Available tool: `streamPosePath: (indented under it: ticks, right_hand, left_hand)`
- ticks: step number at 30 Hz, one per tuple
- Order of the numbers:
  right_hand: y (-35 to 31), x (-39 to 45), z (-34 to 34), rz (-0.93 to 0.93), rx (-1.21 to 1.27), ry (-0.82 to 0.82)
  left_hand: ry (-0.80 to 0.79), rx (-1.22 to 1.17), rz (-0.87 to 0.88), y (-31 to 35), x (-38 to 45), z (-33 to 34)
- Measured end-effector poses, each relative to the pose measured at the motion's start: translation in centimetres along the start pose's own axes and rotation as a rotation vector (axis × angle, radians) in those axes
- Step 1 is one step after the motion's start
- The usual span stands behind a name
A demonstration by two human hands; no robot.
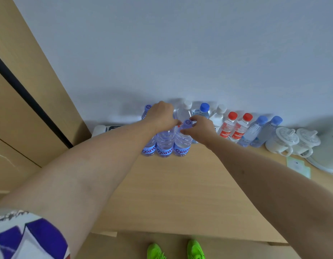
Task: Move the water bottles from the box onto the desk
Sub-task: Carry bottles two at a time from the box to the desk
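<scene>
Three bottles (165,144) labelled "Ganten" stand on the desk (180,184); left hand (160,116) and right hand (201,130) pinch their necks.

Clear bottles (165,143) with blue-purple labels, red lettering, centre frame. Red-capped (232,115), blue-capped (205,107), white-capped (187,104) ones right. Neon-green shoes (195,248) bottom, tan desk (180,193).

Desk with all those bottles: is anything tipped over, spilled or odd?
Nothing stands out. The bottles stand upright in a row along the wall, caps on, and the desk looks dry. The left hand and right hand grip upright front bottles.
</scene>
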State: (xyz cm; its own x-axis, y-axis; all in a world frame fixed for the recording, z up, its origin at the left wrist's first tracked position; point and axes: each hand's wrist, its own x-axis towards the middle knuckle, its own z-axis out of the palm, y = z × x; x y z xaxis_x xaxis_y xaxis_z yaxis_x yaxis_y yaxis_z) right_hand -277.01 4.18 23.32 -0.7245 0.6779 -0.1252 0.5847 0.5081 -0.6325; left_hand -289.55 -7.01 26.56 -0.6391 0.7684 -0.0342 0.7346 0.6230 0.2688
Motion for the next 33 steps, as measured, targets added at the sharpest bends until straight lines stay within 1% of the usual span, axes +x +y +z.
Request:
streamPosePath:
  ticks: [2, 5, 9, 12, 19, 21, 25, 29, 33]
  right_hand:
    - [0.2, -0.6, -0.6, 0.005, 0.012, 0.020]
    - [0.9, -1.7, -2.0, -0.015, -0.063, 0.023]
    - [3.1, -4.0, -5.0, -0.053, -0.134, 0.073]
    - [5.8, -6.5, -8.2, 0.000, -0.171, 0.115]
    - [15.8, -15.3, -16.7, 0.195, -0.224, 0.216]
    - [19.5, -19.2, -19.3, 0.279, -0.217, 0.260]
    - [26.7, -27.3, -23.9, 0.429, -0.205, 0.355]
    - [33.3, -35.9, -28.0, 0.598, -0.202, 0.435]
    - [39.0, -45.0, -31.3, 0.767, -0.161, 0.503]
  left_hand:
    - [0.039, 0.012, 0.019, 0.7, -0.1, -0.7]
    - [0.077, 0.038, 0.065, 2.4, -0.6, -1.2]
    - [0.054, 0.035, 0.130, 6.0, -1.3, -1.2]
    - [0.023, 0.045, 0.213, 10.6, -1.9, -0.6]
    - [-0.056, 0.091, 0.448, 25.5, -5.5, 2.7]
    - [-0.076, 0.110, 0.549, 30.8, -7.7, 4.3]
    - [-0.130, 0.143, 0.718, 41.3, -12.7, 7.5]
    - [-0.179, 0.111, 0.861, 51.3, -18.8, 10.8]
    - [-0.239, 0.173, 1.051, 60.1, -25.9, 14.0]
